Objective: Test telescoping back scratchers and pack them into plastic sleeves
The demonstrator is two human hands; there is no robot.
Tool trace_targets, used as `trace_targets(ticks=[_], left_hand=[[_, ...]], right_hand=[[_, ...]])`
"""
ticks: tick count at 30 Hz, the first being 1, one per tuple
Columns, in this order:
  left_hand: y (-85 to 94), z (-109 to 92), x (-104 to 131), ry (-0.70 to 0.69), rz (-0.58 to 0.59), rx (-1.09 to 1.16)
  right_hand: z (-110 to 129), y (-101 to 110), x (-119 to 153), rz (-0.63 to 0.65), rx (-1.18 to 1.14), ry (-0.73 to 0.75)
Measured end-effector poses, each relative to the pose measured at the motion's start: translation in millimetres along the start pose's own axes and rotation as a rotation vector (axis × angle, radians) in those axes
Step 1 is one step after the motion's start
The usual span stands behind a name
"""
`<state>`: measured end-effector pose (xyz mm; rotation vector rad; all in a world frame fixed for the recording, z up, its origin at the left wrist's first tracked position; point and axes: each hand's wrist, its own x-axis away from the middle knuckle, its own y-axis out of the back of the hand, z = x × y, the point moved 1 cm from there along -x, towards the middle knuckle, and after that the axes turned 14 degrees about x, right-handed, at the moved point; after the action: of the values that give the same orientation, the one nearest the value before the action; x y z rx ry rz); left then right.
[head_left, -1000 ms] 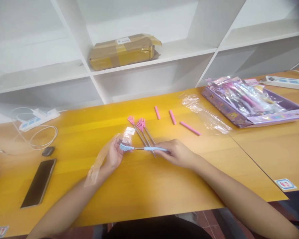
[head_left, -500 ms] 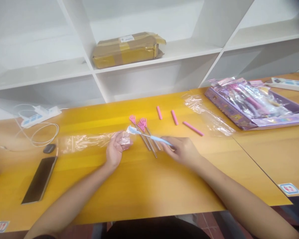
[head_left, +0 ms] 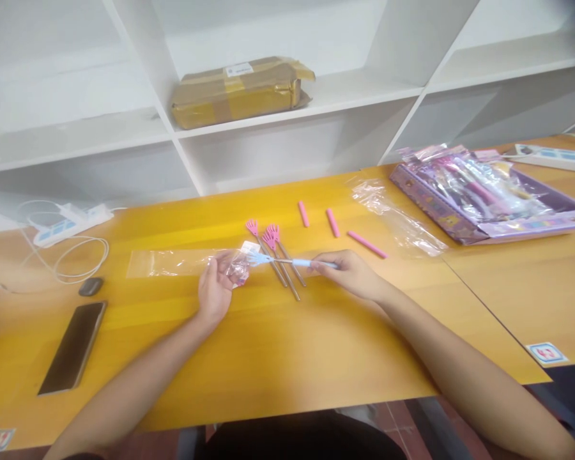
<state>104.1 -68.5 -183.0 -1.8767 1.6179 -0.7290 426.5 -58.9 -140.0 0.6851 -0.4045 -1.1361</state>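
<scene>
My left hand [head_left: 215, 287] is closed on the end of a clear plastic bag [head_left: 165, 263], which stretches left over the table. My right hand [head_left: 349, 271] grips the handle of a light blue back scratcher [head_left: 300, 262]. Its hand-shaped head points left, close beside my left fingers and a small white card. Beneath the scratcher lie several metal rods with pink hand-shaped heads [head_left: 269, 237]. Behind and to the right are three pink tubes, one of them slanted [head_left: 367, 244].
A purple box [head_left: 441, 207] of wrapped items stands at the right, beside an empty clear wrapper [head_left: 397, 214]. At left lie a phone [head_left: 73, 348], a black object [head_left: 91, 286], a cable and a power strip [head_left: 71, 225]. A taped parcel [head_left: 239, 92] sits on the shelf.
The blue scratcher has turned to lie more level, its head by my left fingers. The clear bag looks flatter and straighter. The whole view has shifted slightly.
</scene>
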Motion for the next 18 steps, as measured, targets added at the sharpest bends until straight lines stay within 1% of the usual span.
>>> trace_targets(ticks=[4,10,15,18], left_hand=[[0.6,0.7,0.0,0.038,-0.032,0.002],[5.6,2.4,-4.4,0.07,-0.095,0.019],[8.6,4.4,-6.5,0.131,-0.081,0.016],[9.1,4.2,-6.9,0.142,-0.112,0.02]], right_hand=[[-2.5,-0.1,-1.1,0.035,-0.059,-0.017],[-4.3,2.9,-1.2,0.058,-0.042,-0.019],[-5.7,3.1,-2.1,0.069,-0.025,0.002],[-6.5,2.7,-2.0,0.069,-0.016,0.009]])
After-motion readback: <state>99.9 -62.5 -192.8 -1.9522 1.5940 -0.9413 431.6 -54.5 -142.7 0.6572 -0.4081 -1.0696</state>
